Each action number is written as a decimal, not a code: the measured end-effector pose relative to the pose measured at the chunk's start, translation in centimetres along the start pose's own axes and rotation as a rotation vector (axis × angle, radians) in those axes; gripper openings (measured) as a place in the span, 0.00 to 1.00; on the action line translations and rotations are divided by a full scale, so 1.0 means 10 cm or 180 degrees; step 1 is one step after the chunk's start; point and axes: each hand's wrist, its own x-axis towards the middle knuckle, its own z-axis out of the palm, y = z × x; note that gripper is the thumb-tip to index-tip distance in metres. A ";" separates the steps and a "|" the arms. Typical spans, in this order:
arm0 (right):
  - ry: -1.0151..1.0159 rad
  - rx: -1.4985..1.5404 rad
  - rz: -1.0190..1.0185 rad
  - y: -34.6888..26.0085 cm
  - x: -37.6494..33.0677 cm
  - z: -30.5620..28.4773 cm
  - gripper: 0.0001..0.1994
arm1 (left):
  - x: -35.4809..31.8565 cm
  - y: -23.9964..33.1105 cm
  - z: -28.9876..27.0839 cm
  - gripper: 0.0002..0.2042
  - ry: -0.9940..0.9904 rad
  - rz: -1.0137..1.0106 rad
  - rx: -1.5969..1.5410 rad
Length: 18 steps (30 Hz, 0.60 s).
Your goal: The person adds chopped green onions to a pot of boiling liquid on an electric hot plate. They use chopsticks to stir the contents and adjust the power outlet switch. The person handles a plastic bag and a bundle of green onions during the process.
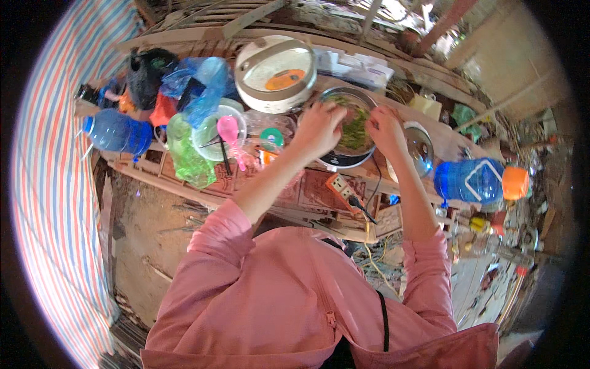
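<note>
Both arms outstretched — left hand (318, 126), right hand (385, 126), fingers seemingly curled.

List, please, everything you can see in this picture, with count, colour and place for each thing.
Rice cooker: one, white with orange lid patch, table back.
Bowl: one, metal, holding chopped greens, under both hands.
Water jugs: two, blue, one at left, one at right with orange cap.
Plastic bags: several, blue, green, black, table left.
Pink spoon: one, beside the bags.
Glass lid: one, clear, right of bowl.
Power strip: one, orange, table front.
Left hand: in the bowl.
Right hand: in the bowl.
</note>
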 end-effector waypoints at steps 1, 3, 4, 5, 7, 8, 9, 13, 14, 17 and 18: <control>0.0197 0.0093 -0.0099 -0.01 -0.05 0.01 0.12 | -0.17 -0.02 -0.03 0.20 -0.0008 -0.0050 -0.0140; 0.0586 0.0284 -0.0267 -0.09 -0.16 0.02 0.11 | -0.56 -0.07 -0.11 0.15 0.0133 -0.0220 -0.0442; 0.0665 0.0414 -0.0276 -0.15 -0.22 0.03 0.11 | -0.79 -0.13 -0.18 0.13 0.0265 -0.0444 -0.0693; 0.0742 0.0542 -0.0282 -0.21 -0.28 0.01 0.11 | -1.03 -0.20 -0.25 0.12 0.0432 -0.0626 -0.0956; 0.0674 0.0734 -0.0188 -0.38 -0.40 0.02 0.11 | -1.51 -0.39 -0.40 0.10 0.0635 -0.1370 -0.1038; 0.0530 0.0794 -0.0091 -0.48 -0.47 0.03 0.10 | -1.76 -0.53 -0.49 0.09 0.0823 -0.1662 -0.0835; 0.0392 0.0847 0.0006 -0.58 -0.51 0.06 0.09 | -1.98 -0.67 -0.56 0.07 0.1101 -0.1855 -0.0702; 0.0072 0.1275 -0.0342 -1.17 -0.61 0.47 0.07 | -2.55 -1.16 -0.61 0.12 0.1584 -0.3119 -0.1099; -0.0067 0.1265 -0.0507 -1.33 -0.59 0.60 0.07 | -2.59 -1.26 -0.57 0.12 0.1503 -0.3425 -0.1369; -0.0181 0.1137 -0.1209 -1.80 -0.56 0.95 0.09 | -2.50 -1.47 -0.39 0.12 0.1150 -0.4022 -0.3146; -0.0235 0.1091 -0.1391 -1.93 -0.54 1.05 0.11 | -2.47 -1.55 -0.39 0.12 0.0955 -0.4177 -0.3352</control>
